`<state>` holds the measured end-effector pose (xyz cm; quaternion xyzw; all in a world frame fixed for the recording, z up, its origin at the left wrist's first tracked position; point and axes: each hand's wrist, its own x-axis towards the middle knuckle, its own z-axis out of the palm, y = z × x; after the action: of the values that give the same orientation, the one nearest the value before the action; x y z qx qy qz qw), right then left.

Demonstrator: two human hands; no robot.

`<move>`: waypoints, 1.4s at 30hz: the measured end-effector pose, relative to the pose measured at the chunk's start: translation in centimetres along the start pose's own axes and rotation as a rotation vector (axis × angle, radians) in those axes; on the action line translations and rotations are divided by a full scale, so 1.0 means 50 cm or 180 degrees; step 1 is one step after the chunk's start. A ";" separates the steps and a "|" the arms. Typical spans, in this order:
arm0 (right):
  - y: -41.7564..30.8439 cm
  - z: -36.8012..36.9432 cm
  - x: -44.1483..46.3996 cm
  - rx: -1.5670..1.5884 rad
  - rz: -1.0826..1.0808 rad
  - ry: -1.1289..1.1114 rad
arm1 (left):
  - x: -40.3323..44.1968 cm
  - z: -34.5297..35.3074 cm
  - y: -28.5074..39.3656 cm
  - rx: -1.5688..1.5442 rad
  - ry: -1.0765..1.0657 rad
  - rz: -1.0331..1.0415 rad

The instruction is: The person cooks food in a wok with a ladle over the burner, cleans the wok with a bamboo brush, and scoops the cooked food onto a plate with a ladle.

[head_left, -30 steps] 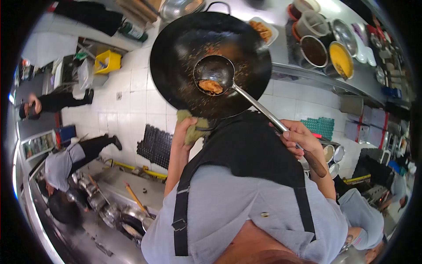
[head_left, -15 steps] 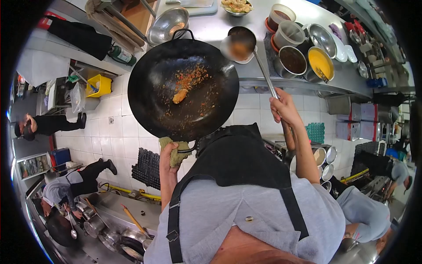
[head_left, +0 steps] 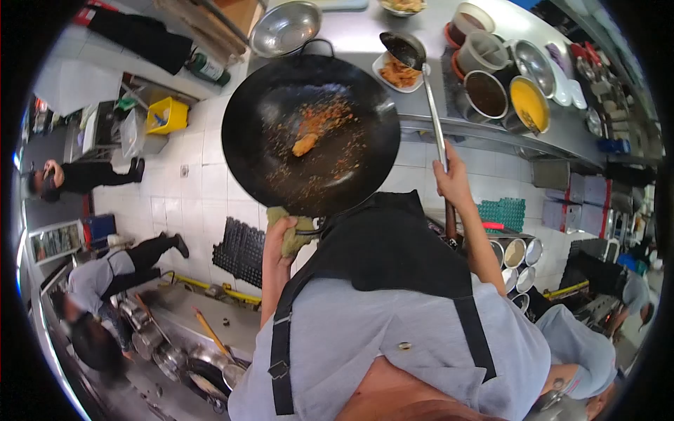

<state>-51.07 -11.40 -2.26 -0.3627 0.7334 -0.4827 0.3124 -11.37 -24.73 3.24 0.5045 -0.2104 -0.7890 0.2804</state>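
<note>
My left hand (head_left: 282, 235) grips the near handle of a large black wok (head_left: 246, 133) through a folded green cloth (head_left: 298, 238). One browned piece of food (head_left: 304, 144) and reddish crumbs (head_left: 324, 117) lie inside the wok. In my right hand (head_left: 453, 175) is the long metal handle of a ladle (head_left: 404, 50). The ladle's bowl is tilted above a small white dish (head_left: 380, 69), which holds fried pieces (head_left: 399, 73).
Beyond the wok, the steel counter (head_left: 421, 105) bears a metal bowl (head_left: 286, 29), a pot of dark sauce (head_left: 484, 95) and a pot of yellow liquid (head_left: 529, 104). Other people (head_left: 102, 277) work at the left and at the lower right (head_left: 576, 351).
The ladle has moved from inside the wok to over the white dish, and its bowl has tipped over. Fried pieces now show in the dish. The wok has shifted slightly.
</note>
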 end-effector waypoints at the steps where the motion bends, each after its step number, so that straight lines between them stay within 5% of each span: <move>1: -0.023 0.006 -0.017 0.0257 0.0174 -0.0166 | 0.003 -0.001 0.000 -0.0007 0.0024 -0.0023; 3: -0.164 -0.016 -0.055 0.1310 0.0987 -0.0808 | 0.009 0.003 0.003 -0.0038 -0.0042 0.0001; 9: -0.192 0.039 -0.070 0.1366 0.1226 -0.1546 | 0.028 0.055 0.009 0.0057 -0.0300 0.0415; 19: -0.249 -0.028 -0.139 0.2066 0.1883 -0.2534 | 0.023 0.051 0.025 0.0213 -0.0414 0.0184; 25: -0.261 -0.045 -0.162 0.2703 0.2254 -0.2190 | 0.007 0.029 0.022 -0.0011 -0.0463 -0.0005; 30: -0.255 -0.094 -0.143 0.2892 0.1578 -0.1709 | -0.009 -0.009 0.010 0.0087 0.0077 -0.0034; 36: -0.220 -0.098 -0.026 0.0669 0.0659 -0.0952 | -0.010 -0.025 0.003 0.0158 0.0333 -0.0056; 42: -0.043 -0.054 0.066 -0.0048 0.0357 -0.0360 | -0.024 -0.019 -0.002 0.0082 0.0324 0.0002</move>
<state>-54.54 -13.45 0.30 -0.3501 0.7374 -0.4377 0.3771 -10.12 -23.90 3.63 0.5475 -0.2062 -0.7595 0.2845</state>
